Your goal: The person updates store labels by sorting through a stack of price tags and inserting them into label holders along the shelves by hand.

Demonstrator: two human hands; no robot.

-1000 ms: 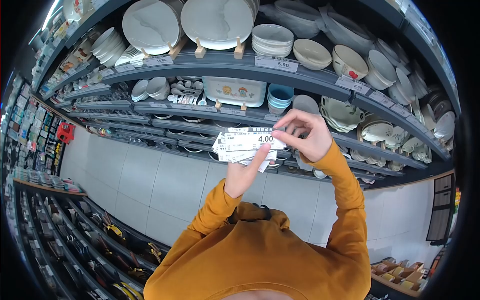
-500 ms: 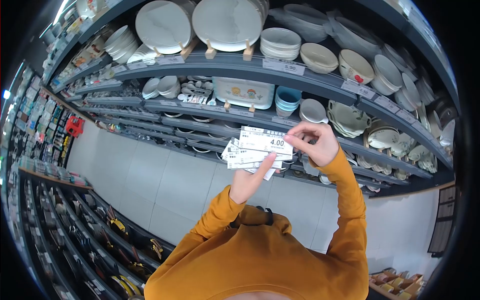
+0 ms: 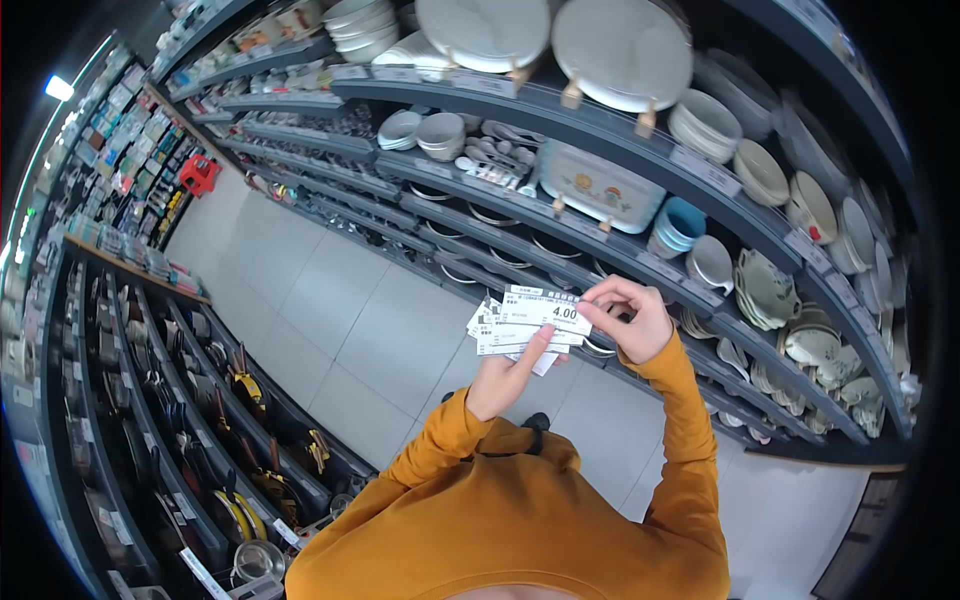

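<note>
The left hand (image 3: 503, 382) clamped fanned white rectangular paper labels (image 3: 512, 337) beneath its thumb, apparently for legibility, while the right hand (image 3: 643, 325) pinched the uppermost's corner.

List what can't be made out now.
All in the head view:
Fine print on the paper labels: too small.
Lower labels: partly covered by upper ones.
Most fingers of the left hand: behind the labels.
Leftmost large plate: cut off by the top edge.
</note>
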